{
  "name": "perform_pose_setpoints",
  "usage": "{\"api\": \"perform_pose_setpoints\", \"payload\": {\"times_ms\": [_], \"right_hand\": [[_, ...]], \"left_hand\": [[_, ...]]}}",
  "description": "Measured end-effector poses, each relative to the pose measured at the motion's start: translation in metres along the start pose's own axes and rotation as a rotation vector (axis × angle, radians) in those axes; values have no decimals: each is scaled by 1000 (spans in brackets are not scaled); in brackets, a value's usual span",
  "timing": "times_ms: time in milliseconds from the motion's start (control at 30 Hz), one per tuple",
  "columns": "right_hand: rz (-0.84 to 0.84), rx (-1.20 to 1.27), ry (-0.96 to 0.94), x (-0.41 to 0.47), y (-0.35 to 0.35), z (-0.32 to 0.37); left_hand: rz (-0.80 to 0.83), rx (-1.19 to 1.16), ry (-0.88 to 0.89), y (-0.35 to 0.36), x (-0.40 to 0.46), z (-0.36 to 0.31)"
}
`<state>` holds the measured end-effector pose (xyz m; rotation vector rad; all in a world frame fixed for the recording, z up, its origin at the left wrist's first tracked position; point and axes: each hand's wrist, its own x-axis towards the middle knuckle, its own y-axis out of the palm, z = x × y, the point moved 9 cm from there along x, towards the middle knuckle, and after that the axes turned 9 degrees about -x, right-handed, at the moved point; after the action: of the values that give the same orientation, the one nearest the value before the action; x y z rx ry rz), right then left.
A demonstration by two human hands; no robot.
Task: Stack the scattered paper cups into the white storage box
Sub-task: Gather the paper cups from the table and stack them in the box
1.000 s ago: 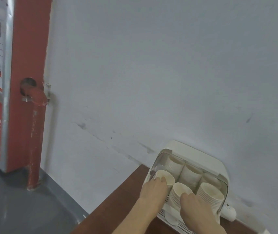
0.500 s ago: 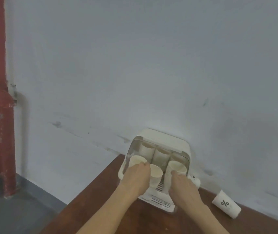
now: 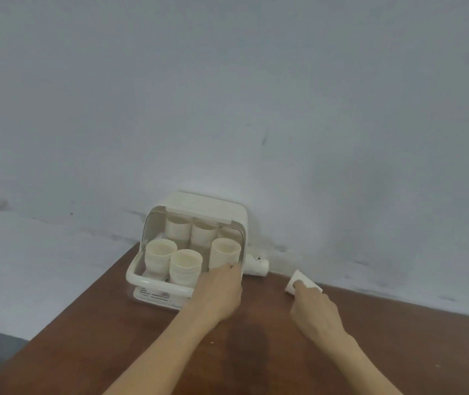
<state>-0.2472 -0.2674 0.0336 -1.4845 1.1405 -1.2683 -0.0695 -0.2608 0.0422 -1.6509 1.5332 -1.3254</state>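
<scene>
Head view: white storage box [image 3: 199, 202] stood on worktop [image 3: 256, 352] against wall, holding stacks of paper cups [image 3: 185, 265]. Task looked mostly done. Two loose cups left: one [image 3: 256, 265] lying just beside box, another [image 3: 299, 279] on its side further right. Left hand [image 3: 219, 292] at box's front corner, fingers relaxed, holding nothing. Right hand [image 3: 313, 306] touched second cup, grasp uncertain.
</scene>
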Motion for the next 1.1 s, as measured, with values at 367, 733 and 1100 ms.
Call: {"api": "perform_pose_setpoints", "payload": {"times_ms": [367,733,1100], "right_hand": [[40,-83,9,23,42,-40],[22,-171,-176,89,72,-30],[83,-266,-181,126,118,-37]], "left_hand": [[59,-29,67,58,25,-43],[120,-40,60,102,40,-48],[139,-101,9,119,58,-51]]}}
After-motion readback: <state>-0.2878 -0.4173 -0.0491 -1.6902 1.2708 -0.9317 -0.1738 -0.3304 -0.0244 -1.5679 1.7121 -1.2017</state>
